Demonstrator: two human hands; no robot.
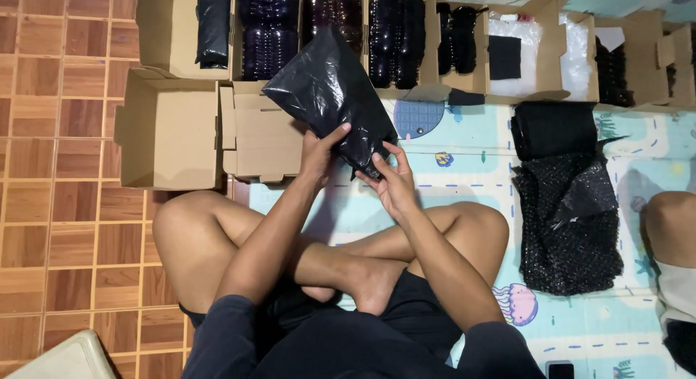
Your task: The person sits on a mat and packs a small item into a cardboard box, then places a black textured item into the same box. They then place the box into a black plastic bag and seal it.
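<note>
A shiny black plastic bag [326,93], filled and tilted, is held up in front of me over my crossed legs. My left hand [320,153] grips its lower left edge with the thumb across the plastic. My right hand [393,180] pinches the bag's bottom corner with the fingertips. Just left of the bag lie two open cardboard boxes [170,129], their flaps spread, one beside the other [259,136].
A row of open cardboard boxes [170,31] with dark bottles runs along the top. A pile of black bubble wrap and black bags [565,198] lies on the patterned play mat [464,169] at right. Another person's knee [670,219] shows at the right edge. Wooden parquet floor [58,169] is at left.
</note>
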